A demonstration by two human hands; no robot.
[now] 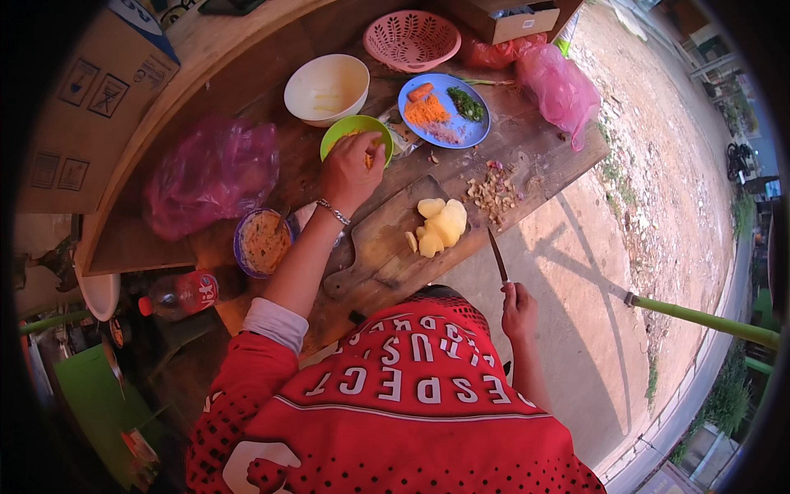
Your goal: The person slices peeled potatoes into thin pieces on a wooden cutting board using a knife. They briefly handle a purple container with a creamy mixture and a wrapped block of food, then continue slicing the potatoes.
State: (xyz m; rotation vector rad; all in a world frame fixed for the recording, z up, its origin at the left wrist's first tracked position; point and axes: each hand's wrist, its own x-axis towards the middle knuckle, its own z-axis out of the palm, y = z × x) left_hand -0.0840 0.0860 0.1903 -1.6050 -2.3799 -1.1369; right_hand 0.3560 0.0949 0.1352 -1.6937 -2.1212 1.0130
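Observation:
My left hand (pixel 353 167) reaches over a small green bowl (pixel 327 137) with orange shreds inside; its fingertips are at the bowl and what they touch is partly hidden. In my right hand (pixel 518 305) is a knife (pixel 497 256), its blade pointing up and away past the table's edge. Between the hands, peeled yellow potato pieces (pixel 445 225), some sliced, lie on a wooden cutting board (pixel 382 247). Beyond them is a blue plate (pixel 457 137) with grated carrot (pixel 426 111), a carrot piece (pixel 421 92), chopped greens (pixel 466 104) and chopped shallot (pixel 442 132).
A white bowl (pixel 327 86), a pink basket (pixel 412 40) and pink plastic bags (pixel 213 173) stand around the wooden table. Peelings (pixel 492 191) lie right of the board. At the left are a bowl of orange mixture (pixel 265 241) with a spoon and a plastic bottle (pixel 179 296).

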